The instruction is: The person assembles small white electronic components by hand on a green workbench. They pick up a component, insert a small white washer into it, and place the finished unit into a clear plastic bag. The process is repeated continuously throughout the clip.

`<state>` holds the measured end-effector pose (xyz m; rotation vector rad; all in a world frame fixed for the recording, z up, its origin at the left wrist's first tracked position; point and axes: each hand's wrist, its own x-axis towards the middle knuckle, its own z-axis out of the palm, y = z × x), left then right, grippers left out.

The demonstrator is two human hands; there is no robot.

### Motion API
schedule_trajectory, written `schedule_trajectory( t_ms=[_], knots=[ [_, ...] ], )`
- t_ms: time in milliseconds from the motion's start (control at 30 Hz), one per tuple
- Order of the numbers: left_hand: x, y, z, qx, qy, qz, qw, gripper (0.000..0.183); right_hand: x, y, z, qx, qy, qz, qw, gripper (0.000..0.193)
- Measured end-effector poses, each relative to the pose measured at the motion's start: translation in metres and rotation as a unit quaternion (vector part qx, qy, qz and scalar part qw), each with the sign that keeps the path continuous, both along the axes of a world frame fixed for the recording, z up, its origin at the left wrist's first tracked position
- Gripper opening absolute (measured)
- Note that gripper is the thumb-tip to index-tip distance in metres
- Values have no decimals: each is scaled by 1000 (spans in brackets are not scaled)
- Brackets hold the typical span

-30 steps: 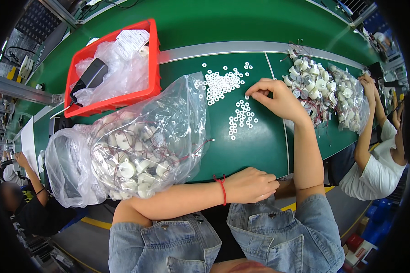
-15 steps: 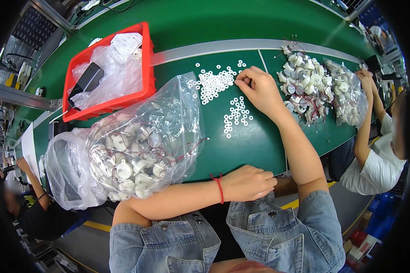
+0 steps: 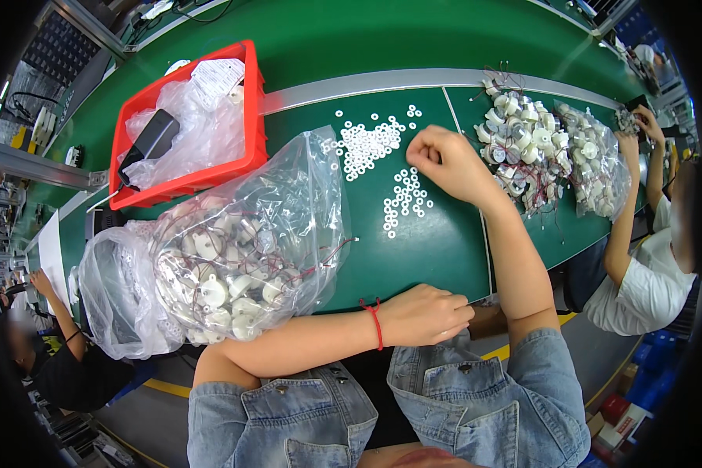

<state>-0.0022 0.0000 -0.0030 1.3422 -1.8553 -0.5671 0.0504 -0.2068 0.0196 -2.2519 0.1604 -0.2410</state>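
Observation:
Small white ring washers (image 3: 370, 147) lie in a loose pile on the green table, and a smaller scatter of white rings (image 3: 404, 195) sits nearer me. Just right of both groups is my right hand (image 3: 454, 168), thumb and fingers curled together; anything between the fingertips is hidden. My left hand (image 3: 425, 314), with a red cord at the wrist, rests loosely closed at the table's near edge, its palm side out of sight. Left of the rings lies a clear plastic bag (image 3: 320, 195) full of white round parts (image 3: 210, 292) with thin red wires; my left forearm touches its near side.
A red bin (image 3: 251, 109) at the far left holds plastic wrap and a black adapter (image 3: 152, 136). Right of my right arm are a heap of wired white parts (image 3: 519, 136) and another filled bag (image 3: 600, 171). Beyond these, a co-worker's arms (image 3: 625, 210) reach over the table.
My right hand has shifted slightly right and nearer me, away from the pile's edge. My left hand stays put. The co-worker at right has moved one hand farther out.

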Motion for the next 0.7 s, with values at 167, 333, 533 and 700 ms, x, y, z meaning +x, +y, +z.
schedule_trajectory(
  t_ms=[167,333,533,700],
  knots=[
    [-1,0,-1,-5,0,4,1000,13,-4,5,12,44,34,64,996,6],
    [-1,0,-1,-13,-2,6,1000,13,4,13,5,34,-25,-8,999,11],
    [-1,0,-1,-15,-6,6,1000,14,6,16,-3,-40,-77,14,996,12],
    [-1,1,0,-11,-7,9,1000,16,-1,4,8,29,-7,60,998,10]
  ],
)
